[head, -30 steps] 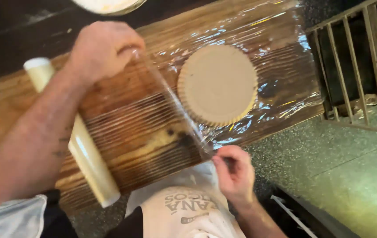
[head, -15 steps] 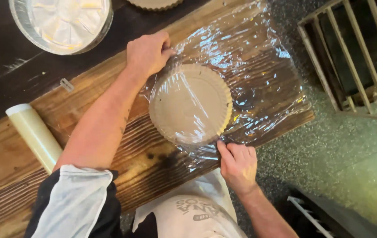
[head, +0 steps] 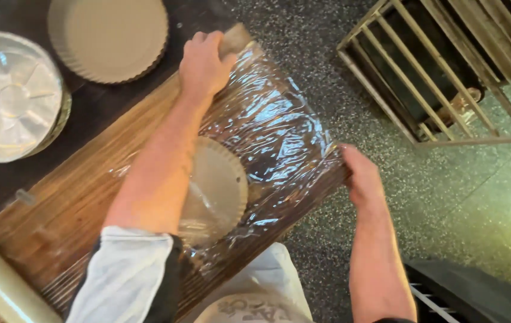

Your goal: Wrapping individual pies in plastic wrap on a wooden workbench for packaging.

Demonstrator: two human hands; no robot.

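Cling film (head: 279, 137) lies stretched over the wooden board (head: 88, 197), centre frame, running from the board's far corner at top centre to its near edge at centre right. It covers a round fluted tart shell (head: 219, 185) sitting mid-board.

Left hand (head: 203, 63), top centre, presses palm-down on the film's far edge, fingers curled over the board corner. Right hand (head: 360, 176), centre right, pinches the film's near edge against the board edge.

Handling, my read: the film is near weightless, limp and self-clinging; it wrinkles already and would tear if pulled at one point. Best held at the edges, wide and taut, as both hands have it. The shell looks thin, stiff and brittle at the fluted rim; support it from under, not by the rim.

Hard to see: the left forearm hides the shell's left half. The film's lower-left edge is lost in glare, probably ending near the roll (head: 4, 287), itself cut off at bottom left. Right fingertips are tucked under the board edge.

Upper left: foil pan (head: 10, 96) and a second shell (head: 109, 37), both cropped.
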